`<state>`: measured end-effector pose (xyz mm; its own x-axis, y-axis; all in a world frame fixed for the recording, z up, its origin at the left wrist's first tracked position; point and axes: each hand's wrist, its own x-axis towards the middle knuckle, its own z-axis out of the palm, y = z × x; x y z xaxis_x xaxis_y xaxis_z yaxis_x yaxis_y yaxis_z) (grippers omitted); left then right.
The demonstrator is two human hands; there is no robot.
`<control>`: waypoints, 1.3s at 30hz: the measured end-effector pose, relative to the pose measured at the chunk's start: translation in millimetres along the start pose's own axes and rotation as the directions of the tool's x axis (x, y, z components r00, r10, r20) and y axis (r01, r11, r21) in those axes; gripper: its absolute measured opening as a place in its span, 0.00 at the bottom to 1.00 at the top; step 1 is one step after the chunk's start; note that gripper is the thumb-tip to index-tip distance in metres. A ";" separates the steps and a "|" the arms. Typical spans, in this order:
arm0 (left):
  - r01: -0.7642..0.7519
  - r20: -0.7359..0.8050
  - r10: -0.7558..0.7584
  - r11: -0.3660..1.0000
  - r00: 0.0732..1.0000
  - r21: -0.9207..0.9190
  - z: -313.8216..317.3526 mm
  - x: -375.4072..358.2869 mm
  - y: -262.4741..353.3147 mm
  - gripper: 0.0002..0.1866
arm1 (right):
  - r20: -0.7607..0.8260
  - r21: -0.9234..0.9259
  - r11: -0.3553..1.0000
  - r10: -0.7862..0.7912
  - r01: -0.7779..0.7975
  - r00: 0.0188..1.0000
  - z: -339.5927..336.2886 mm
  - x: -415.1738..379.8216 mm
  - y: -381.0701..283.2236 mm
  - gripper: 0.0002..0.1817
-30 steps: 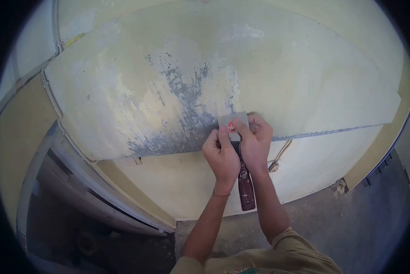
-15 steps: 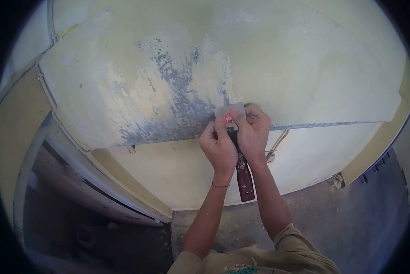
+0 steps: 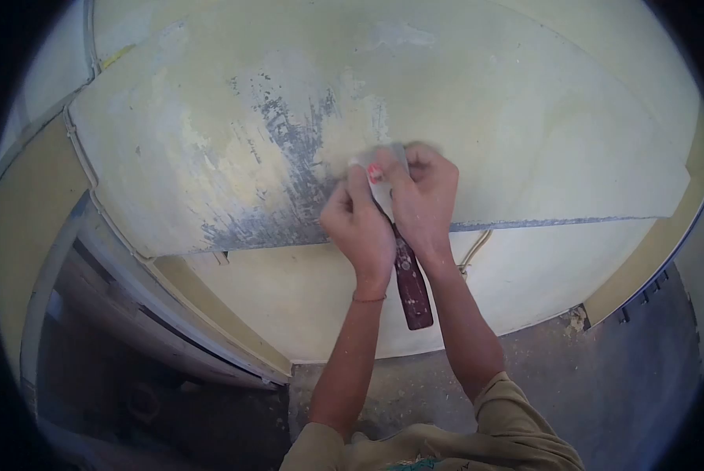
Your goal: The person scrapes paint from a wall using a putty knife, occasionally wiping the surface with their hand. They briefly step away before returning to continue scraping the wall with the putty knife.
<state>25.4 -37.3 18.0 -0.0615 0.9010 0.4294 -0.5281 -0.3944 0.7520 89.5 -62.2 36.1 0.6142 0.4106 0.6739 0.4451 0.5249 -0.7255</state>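
Note:
Both hands grip the blade of a scraper (image 3: 413, 292) that has a dark red, paint-specked handle and a red sticker on its metal blade. My left hand (image 3: 365, 230) is closed on the blade's left side, thumb pressed near the sticker. My right hand (image 3: 421, 206) closes on the right side, fingers curled behind and thumb across the front. The blade lies against or very close to a pale yellow wall surface (image 3: 540, 141). Its handle hangs down between my wrists. Left of the hands is a patch of exposed grey with flaked paint (image 3: 293, 141).
The upper surface ends in a worn lower edge (image 3: 556, 222), with a paler recessed wall (image 3: 540, 271) beneath. A cable (image 3: 474, 250) hangs right of my forearm. Lower left is a door frame (image 3: 211, 334); the grey floor (image 3: 603, 377) carries pale specks.
Both hands and the scraper have moved up and slightly left along the wall surface. The handle has risen with them, and both hands keep their hold on the blade.

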 end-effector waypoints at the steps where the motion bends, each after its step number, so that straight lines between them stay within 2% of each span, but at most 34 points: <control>1: 0.002 -0.005 -0.002 1.000 1.000 0.005 -1.7 -9.5 -6.3 0.19 | -0.001 0.014 1.000 -0.012 0.012 1.000 -2.4 -2.5 4.0 0.14; 3: 0.020 0.012 -0.021 0.993 1.000 0.116 -6.5 -34.1 -26.6 0.21 | -0.028 0.091 0.996 0.020 -0.017 0.999 -11.7 -23.5 16.9 0.15; 5: 0.045 0.033 -0.049 0.993 0.998 0.113 -9.3 -32.0 -38.8 0.22 | -0.060 0.135 0.982 0.143 -0.134 0.988 -14.8 -29.8 19.8 0.16; 6: 0.007 0.020 -0.009 0.996 1.000 0.092 -4.3 -23.7 -22.1 0.22 | -0.035 0.022 0.996 0.089 -0.088 0.995 -13.6 -19.1 16.1 0.15; 7: -0.023 0.003 0.023 0.997 1.000 0.076 -2.4 -18.1 -11.0 0.22 | -0.032 0.021 0.995 0.099 -0.098 0.995 -10.2 -14.8 10.0 0.15; 8: 0.046 0.022 -0.047 0.997 0.999 0.070 -3.1 -12.7 -7.9 0.22 | -0.013 0.081 0.991 0.106 -0.104 0.994 -6.0 -10.8 2.5 0.15; 9: 0.051 0.018 -0.053 0.996 0.998 0.069 -0.7 -17.5 -12.7 0.22 | 0.005 0.141 0.984 0.110 -0.110 0.994 -4.4 -9.4 -1.4 0.15; 11: -0.056 -0.010 0.056 0.996 0.998 0.072 -1.5 -28.3 -29.4 0.23 | -0.034 0.119 0.992 0.052 -0.047 0.998 -11.7 -20.5 7.8 0.15; 12: 0.087 0.052 -0.095 0.987 0.994 0.138 -6.6 -31.8 -22.4 0.23 | -0.055 0.131 0.986 0.111 -0.103 0.992 -12.5 -24.4 6.2 0.14; 13: 0.084 0.054 -0.092 0.988 0.994 0.133 -2.1 -28.4 -18.8 0.23 | -0.071 0.136 0.977 0.172 -0.162 0.982 -13.9 -25.2 4.4 0.14; 14: 0.026 0.020 -0.028 0.998 0.999 0.061 6.1 -22.8 -15.3 0.23 | -0.047 0.054 0.991 0.126 -0.124 0.991 -15.3 -16.4 2.4 0.13; 15: -0.026 -0.018 0.026 1.000 0.999 -0.003 10.1 -20.7 -9.1 0.23 | -0.049 0.053 0.990 0.130 -0.128 0.990 -13.5 -11.4 -2.3 0.13; 18: 0.039 -0.015 -0.039 0.999 0.999 -0.015 7.0 -29.0 -22.2 0.23 | -0.012 0.009 0.996 0.089 -0.089 0.996 -18.1 -12.4 -2.0 0.14; 21: 0.017 -0.015 -0.017 1.000 1.000 0.003 5.9 -28.2 -21.4 0.23 | -0.028 0.019 0.998 0.058 -0.057 0.998 -16.2 -14.6 5.4 0.15; 23: -0.023 -0.045 0.021 0.999 0.999 -0.029 9.9 -15.9 -13.7 0.22 | -0.025 -0.021 0.999 0.036 -0.037 0.999 -12.2 -2.7 -4.2 0.15; 25: 0.057 -0.035 -0.058 0.998 0.998 -0.025 8.2 -15.3 -10.6 0.22 | 0.039 -0.140 0.988 0.074 -0.068 0.997 -14.2 -1.3 -11.2 0.11; 26: -0.025 -0.049 0.026 0.999 0.998 0.031 8.1 -26.1 -24.2 0.23 | 0.034 -0.007 0.993 0.115 -0.115 0.993 -19.5 -12.7 -9.1 0.11; 27: -0.039 -0.046 0.041 0.999 0.998 0.026 5.3 -28.0 -26.3 0.23 | 0.034 0.002 0.995 0.101 -0.101 0.994 -22.0 -14.6 0.0 0.11; 29: 0.058 -0.012 -0.057 0.998 0.998 0.036 4.2 -31.8 -28.4 0.24 | 0.019 -0.167 0.982 0.088 -0.084 0.996 -29.1 -13.8 18.8 0.11; 30: 0.013 -0.041 -0.012 1.000 0.999 0.010 9.6 -20.7 -18.2 0.24 | 0.003 0.049 0.997 0.066 -0.066 0.998 -13.7 -7.0 -8.3 0.12; 33: 0.043 -0.060 -0.045 0.998 0.997 -0.037 12.3 -19.4 -7.2 0.24 | 0.013 -0.069 0.996 0.057 -0.056 0.998 -12.7 -2.1 -17.1 0.12; 35: -0.011 -0.071 0.013 1.000 0.997 0.019 7.5 -28.7 -25.9 0.24 | 0.008 -0.053 0.997 0.055 -0.054 0.998 -22.4 -11.7 11.4 0.13; 38: 0.009 -0.028 -0.008 0.999 1.000 0.043 8.4 -25.8 -21.9 0.24 | 0.001 -0.008 0.998 0.064 -0.064 0.998 -15.5 -5.7 -5.4 0.13; 39: 0.060 -0.045 -0.061 0.998 0.997 -0.022 13.1 -19.5 -2.5 0.24 | 0.004 -0.016 0.997 0.075 -0.075 0.997 -13.4 -2.9 -12.6 0.13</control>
<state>39.1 -56.3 14.3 -0.0671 0.9307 0.3595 -0.5492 -0.3353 0.7655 90.8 -80.1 41.4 0.6432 0.4519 0.6181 0.4083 0.4805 -0.7762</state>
